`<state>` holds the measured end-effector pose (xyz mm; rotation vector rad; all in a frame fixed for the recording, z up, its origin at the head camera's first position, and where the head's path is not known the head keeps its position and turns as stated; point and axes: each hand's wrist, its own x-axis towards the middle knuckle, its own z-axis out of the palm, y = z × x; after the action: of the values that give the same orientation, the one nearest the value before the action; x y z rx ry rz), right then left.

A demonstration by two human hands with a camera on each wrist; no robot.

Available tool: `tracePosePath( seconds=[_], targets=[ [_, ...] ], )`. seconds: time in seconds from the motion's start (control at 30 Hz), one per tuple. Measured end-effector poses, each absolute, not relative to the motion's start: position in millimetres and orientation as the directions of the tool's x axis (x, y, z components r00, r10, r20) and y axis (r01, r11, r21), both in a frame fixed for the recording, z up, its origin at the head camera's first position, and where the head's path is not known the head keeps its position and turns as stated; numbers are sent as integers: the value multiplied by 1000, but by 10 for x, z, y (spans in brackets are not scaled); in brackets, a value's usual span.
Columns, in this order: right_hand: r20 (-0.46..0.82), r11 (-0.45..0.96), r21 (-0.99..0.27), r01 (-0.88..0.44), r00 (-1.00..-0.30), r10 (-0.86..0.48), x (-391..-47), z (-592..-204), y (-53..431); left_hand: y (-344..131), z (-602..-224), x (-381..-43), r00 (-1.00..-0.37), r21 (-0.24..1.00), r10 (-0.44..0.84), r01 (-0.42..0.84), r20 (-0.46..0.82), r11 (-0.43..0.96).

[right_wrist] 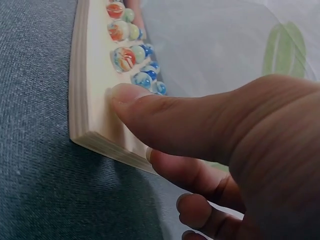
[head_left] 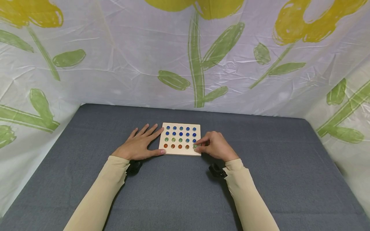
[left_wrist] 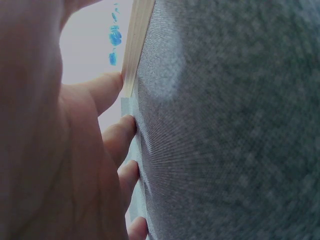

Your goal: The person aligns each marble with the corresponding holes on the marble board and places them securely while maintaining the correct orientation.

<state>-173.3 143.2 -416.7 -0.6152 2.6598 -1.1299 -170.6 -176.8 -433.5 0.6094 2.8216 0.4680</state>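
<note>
A pale wooden board [head_left: 182,153] lies on the table, set with rows of glass marbles: blue ones [head_left: 181,134] in the far rows, green ones [head_left: 173,140] with blue ones nearer, and orange-red ones [head_left: 180,146] in the row closest to me. My left hand [head_left: 138,146] lies spread at the board's left side, thumb and index finger touching its edge. At the near right corner my right hand [head_left: 216,147] pinches a green marble [head_left: 195,146] between thumb and index finger. In the right wrist view the thumb [right_wrist: 165,117] hides that marble.
A dark grey cloth [head_left: 173,192] covers the table. Behind and beside it hangs a white curtain [head_left: 130,64] printed with yellow flowers and green leaves. Each wrist wears a black camera, one [head_left: 134,167] on the left and one [head_left: 217,170] on the right.
</note>
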Motion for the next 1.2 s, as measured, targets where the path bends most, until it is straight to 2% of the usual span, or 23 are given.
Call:
tracePosePath(
  seconds=[0.8,1.0,1.2],
  targets=[
    [-36,626,-732,-268,-903,-429,-1704,-4150,1407,-1762,-4348,-1713,-893,350,426,356,-147,866],
    [6,624,-728,-285,-912,-410,-1709,-4116,1467,-1757,-4342,-1717,-892,341,428,362,-144,868],
    [96,688,-654,-313,-937,-335,-1723,-4084,1546,-1747,-4343,-1713,-893,333,429,366,-137,869]
  ],
)
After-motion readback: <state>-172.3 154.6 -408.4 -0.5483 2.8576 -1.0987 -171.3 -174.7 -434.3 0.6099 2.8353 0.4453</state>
